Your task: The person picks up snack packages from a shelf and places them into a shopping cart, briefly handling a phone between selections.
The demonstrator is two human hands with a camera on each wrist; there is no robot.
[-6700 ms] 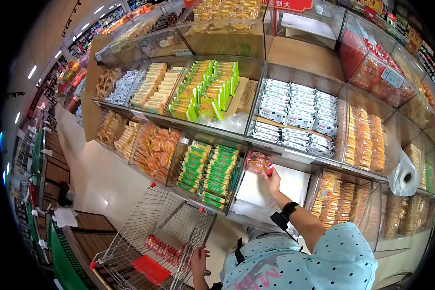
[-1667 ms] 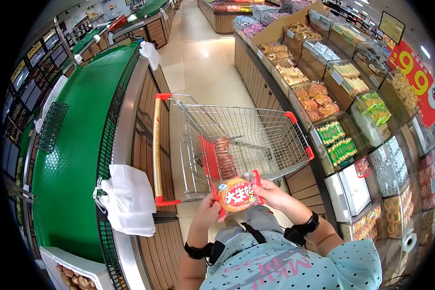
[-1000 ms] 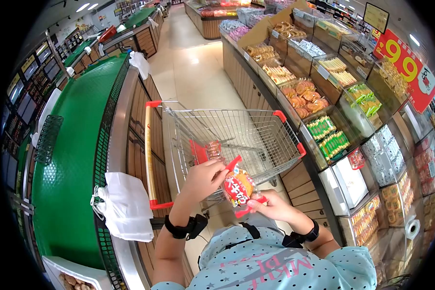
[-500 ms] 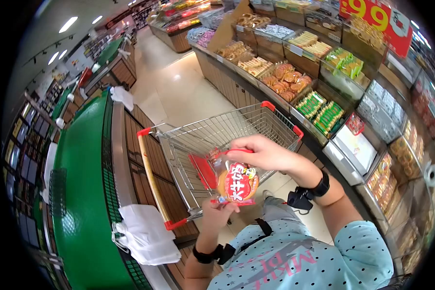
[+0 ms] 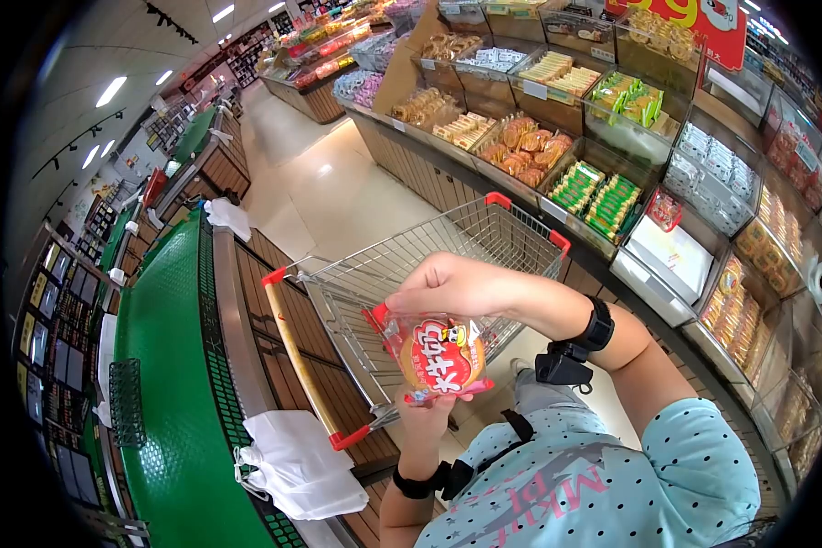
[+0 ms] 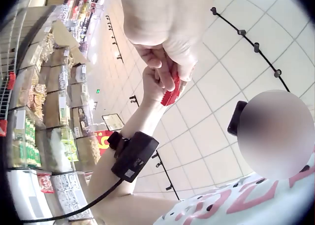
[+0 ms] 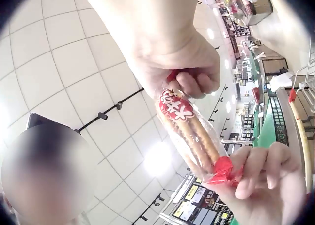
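Note:
A clear-and-red packet of round biscuits (image 5: 443, 356) is held up in front of the body, over the near part of the trolley. My right hand (image 5: 447, 285) pinches its upper end from above, fingers curled. From below, my left hand (image 5: 425, 418) pinches the opposite end. In the right wrist view, the stacked biscuits (image 7: 192, 136) show through the film between the right hand (image 7: 182, 67) and the left hand (image 7: 268, 178). The left wrist view shows only a red end of the wrapper (image 6: 170, 94) between the fingers.
A wire shopping trolley (image 5: 388, 247) stands beyond the hands, its handle (image 5: 303, 356) on the left. White bags (image 5: 301, 466) lie by the green-topped counter (image 5: 173, 356). Stepped snack bins line the right; one bin has white lining (image 5: 671, 260) and a red packet (image 5: 664, 212).
The right hand has left the white-lined bin, and both hands now hold the biscuit packet. They have turned it, the right hand moving to its top. The head view has shifted.

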